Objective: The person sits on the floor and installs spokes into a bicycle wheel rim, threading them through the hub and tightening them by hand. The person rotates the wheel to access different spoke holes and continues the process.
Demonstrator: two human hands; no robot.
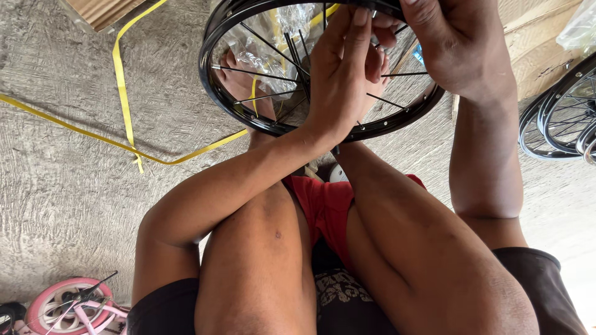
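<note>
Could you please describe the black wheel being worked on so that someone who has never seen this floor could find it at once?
Start at the seated person's bare knees on the grey concrete floor; just beyond them is a black spoked wheel rim, with the left hand and right hand meeting at its far edge. Unlike the black rims stacked at the right edge, it is the one being handled, with a yellow strap lying beside it.

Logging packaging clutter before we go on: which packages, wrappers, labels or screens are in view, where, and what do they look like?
Plastic wrap: clear, crinkled, on the floor behind the black rim.
Cardboard box: top left corner, brown, corrugated edge.
Cardboard sheet: top right, tan, flat.
Clear bag: top right edge, shiny, crumpled.
Strap: yellow packing band, looped across the concrete.
No labels, signs or screens.
</note>
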